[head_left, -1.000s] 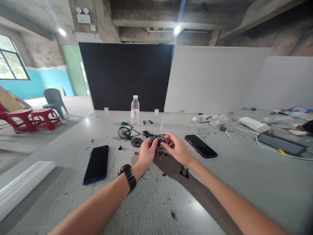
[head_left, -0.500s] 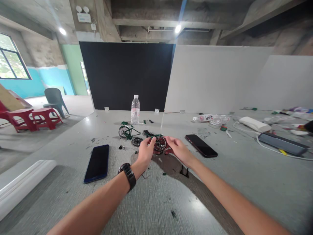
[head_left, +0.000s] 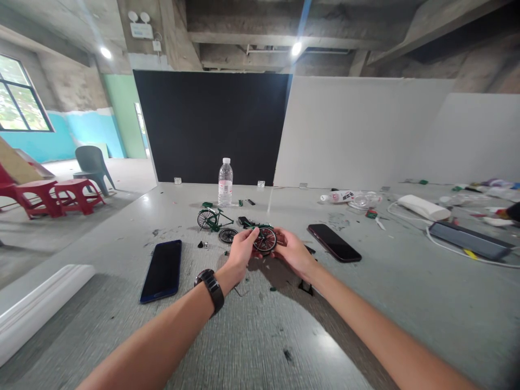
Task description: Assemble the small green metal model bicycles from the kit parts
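Note:
A small model bicycle wheel (head_left: 265, 239) with dark spokes and a light rim is held between my hands, along with a dark green frame part behind it. My left hand (head_left: 244, 247) grips it from the left, thumb along the wheel's edge. On the other side my right hand (head_left: 293, 250) closes its fingers on the wheel's right edge; its fingertips are partly hidden. Left of the hands stands a green model bicycle frame (head_left: 219, 218) with one wheel fitted. A loose wheel (head_left: 228, 235) lies flat beside my left hand.
A blue-edged phone (head_left: 161, 271) lies left, a black phone (head_left: 334, 242) right. Behind the bicycle parts stands a water bottle (head_left: 225, 183). A black bracket (head_left: 305, 287) lies under my right forearm. A power strip (head_left: 471, 239) with cable lies far right.
My right hand has moved slightly left and closed in on the wheel's right edge. My left hand keeps its hold, and the wheel stays nearly where it was.

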`<action>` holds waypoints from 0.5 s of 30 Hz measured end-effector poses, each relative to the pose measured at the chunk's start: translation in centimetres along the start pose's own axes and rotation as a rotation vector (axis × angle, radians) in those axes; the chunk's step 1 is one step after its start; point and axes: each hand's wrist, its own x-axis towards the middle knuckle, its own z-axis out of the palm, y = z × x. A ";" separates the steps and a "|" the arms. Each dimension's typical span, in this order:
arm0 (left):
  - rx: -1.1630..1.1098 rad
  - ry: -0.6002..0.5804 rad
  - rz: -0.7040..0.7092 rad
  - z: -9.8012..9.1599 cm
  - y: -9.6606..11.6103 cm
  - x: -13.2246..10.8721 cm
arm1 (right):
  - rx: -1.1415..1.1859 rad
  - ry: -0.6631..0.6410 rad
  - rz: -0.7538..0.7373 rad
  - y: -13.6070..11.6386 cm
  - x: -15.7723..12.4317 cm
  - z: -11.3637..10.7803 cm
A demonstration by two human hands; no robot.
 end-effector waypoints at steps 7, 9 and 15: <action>-0.043 -0.003 -0.028 0.1 0.1 0.0 | -0.045 0.000 -0.004 0.1 0.0 -0.1; -0.058 0.000 -0.028 0.1 0.0 0.1 | -0.087 -0.011 -0.016 0.0 0.0 -0.1; -0.053 -0.037 -0.015 0.0 -0.2 0.3 | -0.236 -0.047 -0.066 -0.5 0.1 -0.4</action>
